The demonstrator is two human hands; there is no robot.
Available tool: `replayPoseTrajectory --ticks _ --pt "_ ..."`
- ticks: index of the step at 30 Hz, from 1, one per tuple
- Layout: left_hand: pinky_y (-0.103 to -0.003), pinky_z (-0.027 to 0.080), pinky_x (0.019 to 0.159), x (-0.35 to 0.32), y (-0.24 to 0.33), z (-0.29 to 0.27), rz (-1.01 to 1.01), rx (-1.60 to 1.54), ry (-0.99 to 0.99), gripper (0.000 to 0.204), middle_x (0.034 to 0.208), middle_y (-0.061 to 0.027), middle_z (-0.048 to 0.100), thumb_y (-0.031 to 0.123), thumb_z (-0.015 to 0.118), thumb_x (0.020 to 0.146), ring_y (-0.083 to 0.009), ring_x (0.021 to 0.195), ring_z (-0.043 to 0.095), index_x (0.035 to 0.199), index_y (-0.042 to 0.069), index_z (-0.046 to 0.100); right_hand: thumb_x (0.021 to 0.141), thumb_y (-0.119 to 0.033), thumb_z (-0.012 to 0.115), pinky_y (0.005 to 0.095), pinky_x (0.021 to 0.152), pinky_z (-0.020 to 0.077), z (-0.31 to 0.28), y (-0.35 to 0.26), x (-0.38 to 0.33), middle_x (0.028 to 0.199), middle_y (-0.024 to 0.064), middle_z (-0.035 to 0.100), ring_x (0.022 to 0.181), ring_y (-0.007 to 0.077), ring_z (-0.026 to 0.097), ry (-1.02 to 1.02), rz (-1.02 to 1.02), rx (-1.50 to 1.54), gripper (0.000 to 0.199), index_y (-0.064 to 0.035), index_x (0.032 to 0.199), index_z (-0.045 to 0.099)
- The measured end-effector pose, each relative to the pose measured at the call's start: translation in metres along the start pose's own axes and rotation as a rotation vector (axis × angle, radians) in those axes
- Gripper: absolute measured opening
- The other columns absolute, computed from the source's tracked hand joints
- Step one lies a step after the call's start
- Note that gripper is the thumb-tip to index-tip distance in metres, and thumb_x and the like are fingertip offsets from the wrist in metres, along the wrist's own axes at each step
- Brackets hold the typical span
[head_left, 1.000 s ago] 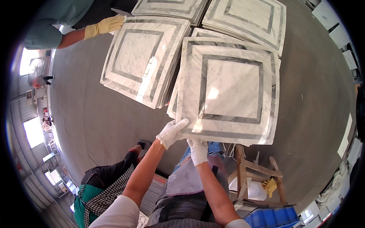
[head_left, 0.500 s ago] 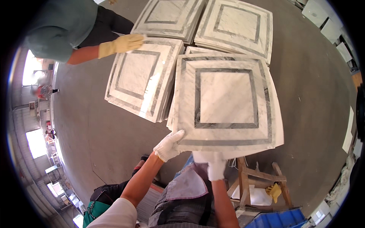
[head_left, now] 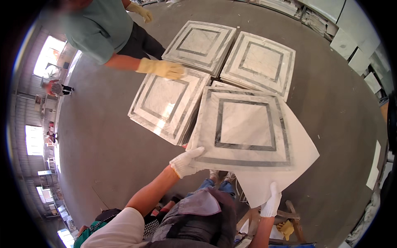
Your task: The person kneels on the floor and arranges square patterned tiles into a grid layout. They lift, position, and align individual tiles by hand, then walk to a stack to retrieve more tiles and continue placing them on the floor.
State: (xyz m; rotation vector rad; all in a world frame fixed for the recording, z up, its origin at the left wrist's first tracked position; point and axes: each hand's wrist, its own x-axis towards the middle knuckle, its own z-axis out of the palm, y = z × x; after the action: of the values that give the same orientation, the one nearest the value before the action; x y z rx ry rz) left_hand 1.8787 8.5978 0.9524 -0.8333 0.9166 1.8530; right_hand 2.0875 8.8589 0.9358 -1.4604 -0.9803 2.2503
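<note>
White marble, banded in grey, the square tile (head_left: 247, 126) lies straight ahead of the person over a floor stack, left hand (head_left: 187, 161) gripping its near-left corner, right hand (head_left: 271, 201) pinching the white sheet (head_left: 269, 182) beneath (a co-worker's yellow glove (head_left: 163, 68) presses the neighbouring stack (head_left: 165, 105)).

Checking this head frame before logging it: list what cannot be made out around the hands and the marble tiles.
- Head view: left hand's palm, under the lifted marble tile.
- What lies beneath that tile and the white sheet that the right hand grips.
- How many tiles each stack holds: edges too small.
- Wooden stool, cut off at the lower rim.
</note>
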Motion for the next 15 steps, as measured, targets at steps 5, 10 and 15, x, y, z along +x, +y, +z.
replayPoseTrajectory --ticks 5,10,15 --pt "-0.048 0.045 0.103 -0.005 0.007 0.002 -0.032 -0.054 -0.078 0.035 0.131 -0.0169 0.055 0.016 0.055 0.097 -0.0332 0.12 0.055 0.127 -0.001 0.052 0.091 -0.018 0.06 0.0371 0.093 0.0492 -0.02 -0.028 0.003 0.127 0.0123 0.055 0.112 0.0238 0.058 -0.053 -0.086 -0.082 0.051 0.0032 0.134 0.044" --pt "-0.048 0.044 0.105 -0.011 0.012 0.013 -0.049 -0.055 -0.085 0.035 0.132 -0.0183 0.054 0.017 0.054 0.097 -0.0344 0.122 0.053 0.127 -0.001 0.051 0.091 -0.019 0.059 0.037 0.092 0.0496 -0.065 -0.062 0.028 0.123 0.0116 0.059 0.109 0.0239 0.06 -0.086 -0.046 -0.196 0.046 0.0023 0.131 0.049" --pt "-0.048 0.046 0.103 -0.016 0.018 0.011 -0.058 -0.05 -0.081 0.034 0.131 -0.0182 0.055 0.017 0.054 0.097 -0.0341 0.121 0.054 0.126 -0.001 0.051 0.086 -0.02 0.065 0.0345 0.088 0.0486 -0.074 -0.098 0.031 0.112 0.0101 0.063 0.101 0.022 0.061 -0.096 0.003 -0.253 0.046 0.0034 0.124 0.054"
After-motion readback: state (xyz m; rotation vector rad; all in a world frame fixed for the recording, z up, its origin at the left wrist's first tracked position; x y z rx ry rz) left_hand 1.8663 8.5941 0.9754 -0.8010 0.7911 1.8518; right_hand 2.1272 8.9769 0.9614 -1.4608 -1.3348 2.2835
